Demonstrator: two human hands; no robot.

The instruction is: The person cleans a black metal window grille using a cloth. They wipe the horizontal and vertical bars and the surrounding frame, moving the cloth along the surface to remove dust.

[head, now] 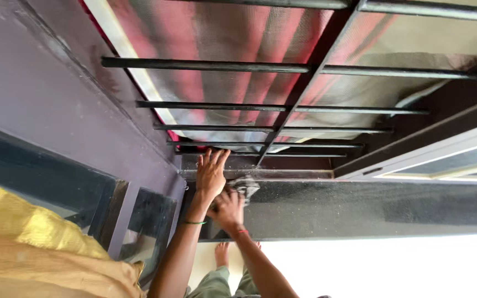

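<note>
The right hand (pixel 228 208) was closed on a crumpled grey cloth (pixel 245 186) at the near-left end of the dark speckled stone sill (pixel 360 207). The left hand (pixel 211 174) lay flat, fingers spread, below the black barred window grille (pixel 282 107). Most of the sill still looked dusty, so wiping seemed barely begun.

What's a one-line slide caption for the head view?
Right hand presses a grey cloth on a dark stone sill below a barred window; left hand rests flat beside it.

We see black window bars (pixel 260 107) over a mesh screen (pixel 233 38) with red behind it, a purple wall (pixel 40 94), yellow cloth (pixel 34 243) at lower left, and a white-framed shutter (pixel 443 160).
</note>
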